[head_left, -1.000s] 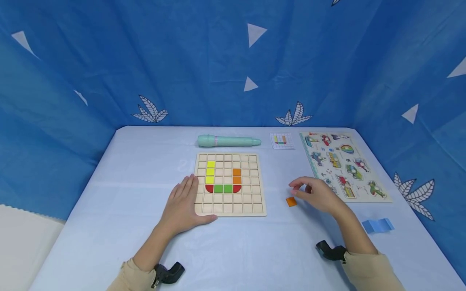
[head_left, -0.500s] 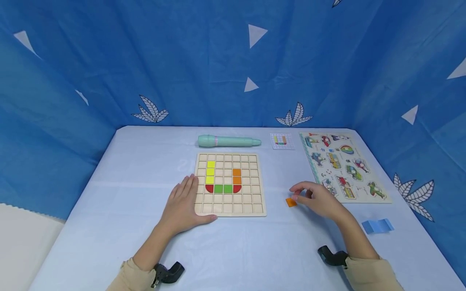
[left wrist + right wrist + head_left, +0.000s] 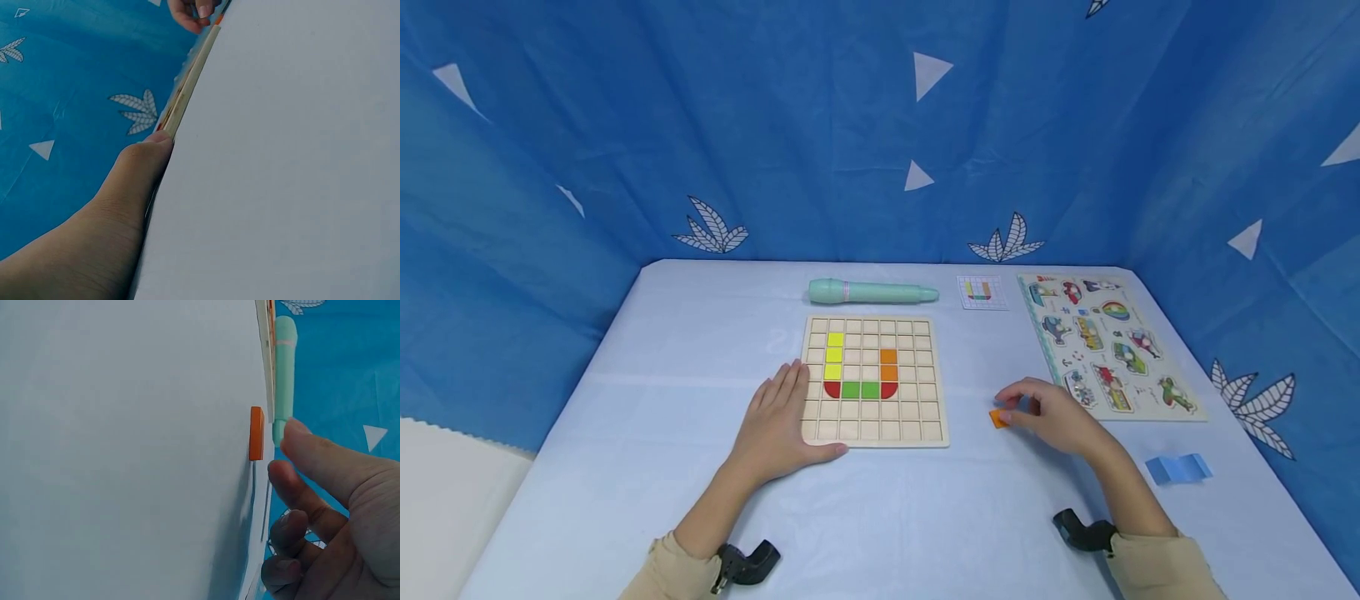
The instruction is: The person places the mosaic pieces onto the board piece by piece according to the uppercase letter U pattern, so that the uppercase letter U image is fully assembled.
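A wooden grid board [image 3: 917, 427] lies in the middle of the table. Set in it is a U shape of yellow tiles [image 3: 834, 355], red rounded corner tiles [image 3: 832, 390], green tiles [image 3: 869, 390] and orange tiles [image 3: 888, 357]. My left hand [image 3: 772, 429] rests along the board's left side, fingers straight and thumb spread along the front edge. Right of the board, a loose orange square tile [image 3: 996, 419] lies on the table. Over it hovers my right hand [image 3: 1051, 417], thumb and index finger apart. In the right wrist view, the tile [image 3: 255, 434] sits just beyond the fingertips.
Behind the board lies a mint-green, marker-shaped stick [image 3: 872, 292], with a small pattern card [image 3: 982, 293] beside it. A picture puzzle board [image 3: 1093, 360] occupies the back right. Near the right edge is a folded blue piece [image 3: 1177, 468]. Blue curtain [image 3: 820, 125] encloses the table's back.
My right hand has lowered slightly toward the orange tile, its thumb now overlapping the tile's corner in the head view. The left hand and the board stay as they were.
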`<state>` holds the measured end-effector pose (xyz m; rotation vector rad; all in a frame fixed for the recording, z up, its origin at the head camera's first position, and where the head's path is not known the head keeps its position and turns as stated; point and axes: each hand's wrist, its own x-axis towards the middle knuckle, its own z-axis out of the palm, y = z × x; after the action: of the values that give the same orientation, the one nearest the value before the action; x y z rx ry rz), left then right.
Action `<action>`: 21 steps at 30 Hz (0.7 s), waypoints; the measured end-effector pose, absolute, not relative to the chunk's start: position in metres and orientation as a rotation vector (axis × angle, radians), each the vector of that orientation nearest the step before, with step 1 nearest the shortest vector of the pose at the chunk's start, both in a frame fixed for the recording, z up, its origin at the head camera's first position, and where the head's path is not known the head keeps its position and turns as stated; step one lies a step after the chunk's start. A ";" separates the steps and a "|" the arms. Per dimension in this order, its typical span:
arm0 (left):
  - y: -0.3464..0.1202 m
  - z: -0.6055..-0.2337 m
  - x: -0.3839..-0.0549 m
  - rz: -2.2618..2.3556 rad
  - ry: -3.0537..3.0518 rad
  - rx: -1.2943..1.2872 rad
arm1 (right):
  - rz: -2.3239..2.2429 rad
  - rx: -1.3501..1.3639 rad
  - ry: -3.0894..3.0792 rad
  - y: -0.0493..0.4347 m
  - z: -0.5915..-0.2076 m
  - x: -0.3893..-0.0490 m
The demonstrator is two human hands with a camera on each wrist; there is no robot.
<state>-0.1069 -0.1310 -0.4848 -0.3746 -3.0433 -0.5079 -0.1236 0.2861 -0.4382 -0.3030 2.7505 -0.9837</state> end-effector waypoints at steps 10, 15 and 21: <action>-0.131 -0.484 -0.106 -0.505 -3.056 -0.375 | -0.962 -0.376 2.740 0.289 -0.441 -0.123; -0.132 -0.486 -0.107 -0.504 -3.052 -0.373 | -0.979 -0.415 2.717 0.291 -0.443 -0.123; -0.132 -0.488 -0.108 -0.498 -3.057 -0.370 | -0.988 -0.420 2.718 0.290 -0.445 -0.124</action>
<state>-0.1080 -0.1322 -0.4881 -0.3695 -3.0569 -0.4977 -0.1238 0.2899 -0.4455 -0.4197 2.7181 -0.9880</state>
